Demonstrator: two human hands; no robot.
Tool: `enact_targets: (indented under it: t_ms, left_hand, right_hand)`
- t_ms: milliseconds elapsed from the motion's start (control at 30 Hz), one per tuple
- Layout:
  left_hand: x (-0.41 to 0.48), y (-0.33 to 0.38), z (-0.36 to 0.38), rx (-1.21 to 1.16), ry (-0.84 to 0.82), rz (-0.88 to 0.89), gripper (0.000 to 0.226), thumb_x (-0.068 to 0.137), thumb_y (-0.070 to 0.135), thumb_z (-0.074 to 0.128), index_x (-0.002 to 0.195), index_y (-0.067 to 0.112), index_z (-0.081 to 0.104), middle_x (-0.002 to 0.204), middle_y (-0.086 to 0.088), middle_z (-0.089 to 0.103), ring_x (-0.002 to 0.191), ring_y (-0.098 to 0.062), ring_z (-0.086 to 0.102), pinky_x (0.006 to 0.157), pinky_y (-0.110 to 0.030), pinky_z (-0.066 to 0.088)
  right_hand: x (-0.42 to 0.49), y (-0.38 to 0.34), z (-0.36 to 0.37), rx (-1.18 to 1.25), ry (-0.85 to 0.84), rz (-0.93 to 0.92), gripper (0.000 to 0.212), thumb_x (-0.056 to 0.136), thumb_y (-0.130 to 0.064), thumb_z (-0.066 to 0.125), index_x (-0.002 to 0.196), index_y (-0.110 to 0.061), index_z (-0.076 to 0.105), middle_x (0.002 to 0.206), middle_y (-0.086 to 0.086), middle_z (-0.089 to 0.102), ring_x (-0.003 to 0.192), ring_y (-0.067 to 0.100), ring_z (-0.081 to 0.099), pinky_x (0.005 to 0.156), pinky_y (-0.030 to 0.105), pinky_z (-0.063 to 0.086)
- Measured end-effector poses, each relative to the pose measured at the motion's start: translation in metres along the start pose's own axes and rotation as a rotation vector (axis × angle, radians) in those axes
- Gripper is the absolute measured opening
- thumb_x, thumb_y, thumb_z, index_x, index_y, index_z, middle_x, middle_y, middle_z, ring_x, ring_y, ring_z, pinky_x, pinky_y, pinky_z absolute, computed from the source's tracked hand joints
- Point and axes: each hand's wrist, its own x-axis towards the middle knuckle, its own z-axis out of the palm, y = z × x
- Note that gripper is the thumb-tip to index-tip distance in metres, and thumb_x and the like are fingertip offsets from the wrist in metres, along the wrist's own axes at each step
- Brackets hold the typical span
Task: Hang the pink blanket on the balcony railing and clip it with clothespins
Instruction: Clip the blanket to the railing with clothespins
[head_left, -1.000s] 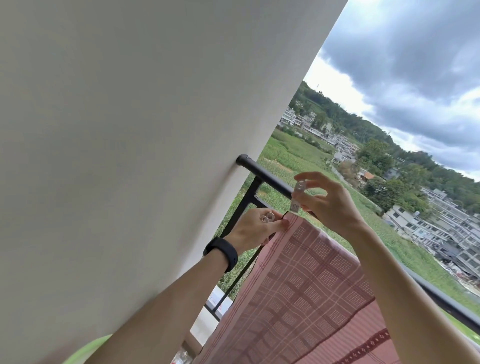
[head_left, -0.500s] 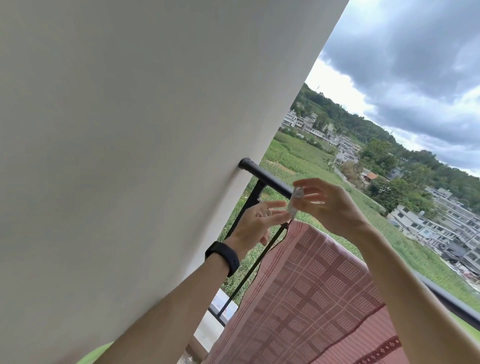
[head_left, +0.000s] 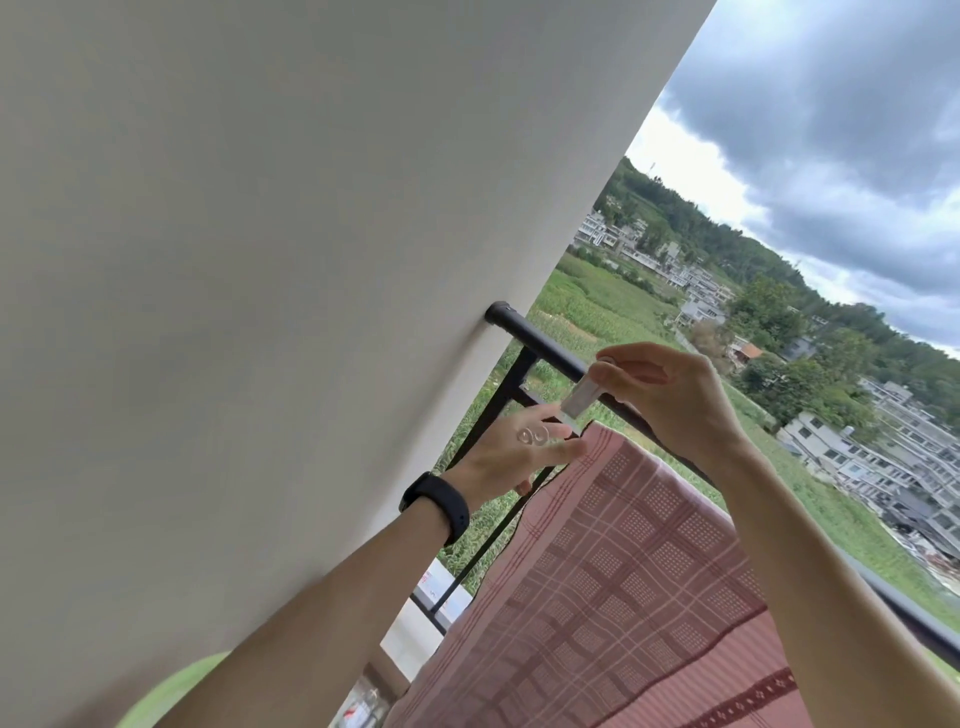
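Over the balcony railing (head_left: 540, 344), toward 5 o'clock, the pink blanket (head_left: 623, 571) hangs draped. Just above its corner the right hand (head_left: 670, 400) pinches a clear clothespin (head_left: 581, 399), likely to clamp the edge. At 9 o'clock of it the left hand (head_left: 509, 457), fingers nearly straight, pinches a spare clothespin (head_left: 531, 436), ready for the next spot.

This is a home balcony on an upper storey, open to the air. A black metal railing (head_left: 540, 338) is fixed into a plain white outer wall (head_left: 260, 260), and a pink checked blanket (head_left: 623, 571) is draped over its top rail like washing. Beyond and well below the rail lie green fields (head_left: 597, 306), pale houses (head_left: 883, 441), a wooded hill (head_left: 701, 223) and a cloudy sky (head_left: 831, 104).
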Motion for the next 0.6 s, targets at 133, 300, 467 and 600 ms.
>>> enact_targets:
  t_ms: [133, 300, 467, 600]
  left_hand:
    - [-0.004, -0.025, 0.007, 0.051, -0.099, -0.099, 0.04, 0.083, 0.038, 0.076, 0.11, 0.009, 0.069, 0.088, -0.004, 0.07, 0.051, -0.007, 0.051, 0.047, -0.022, 0.043]
    - [-0.004, -0.032, 0.013, 0.124, 0.091, -0.006, 0.026, 0.08, 0.038, 0.078, 0.093, 0.017, 0.072, 0.088, 0.001, 0.072, 0.076, -0.013, 0.068, 0.065, -0.029, 0.057]
    - [-0.009, -0.036, 0.017, 0.123, 0.193, 0.047, 0.021, 0.079, 0.041, 0.078, 0.088, 0.023, 0.073, 0.087, 0.001, 0.073, 0.084, -0.017, 0.069, 0.074, -0.034, 0.059]
    - [-0.009, -0.031, 0.02, 0.083, 0.177, 0.035, 0.015, 0.082, 0.044, 0.074, 0.09, 0.031, 0.072, 0.091, 0.002, 0.071, 0.087, -0.014, 0.068, 0.077, -0.034, 0.058]
  right_hand:
    - [-0.003, -0.001, 0.001, -0.086, 0.028, -0.057, 0.03, 0.074, -0.039, 0.079, 0.099, -0.024, 0.077, 0.089, -0.017, 0.076, 0.081, -0.004, 0.071, 0.078, 0.008, 0.053]
    - [-0.002, -0.011, 0.002, -0.285, -0.03, -0.165, 0.015, 0.079, -0.032, 0.08, 0.093, -0.025, 0.079, 0.082, -0.028, 0.069, 0.073, -0.013, 0.067, 0.067, -0.001, 0.046]
    - [0.003, -0.022, 0.006, -0.414, -0.093, -0.217, 0.014, 0.082, -0.028, 0.078, 0.094, -0.022, 0.08, 0.079, -0.021, 0.068, 0.064, -0.015, 0.063, 0.056, 0.001, 0.045]
    - [0.008, -0.023, 0.008, -0.464, -0.142, -0.203, 0.012, 0.083, -0.03, 0.078, 0.094, -0.023, 0.08, 0.076, -0.025, 0.065, 0.072, -0.022, 0.061, 0.059, -0.004, 0.041]
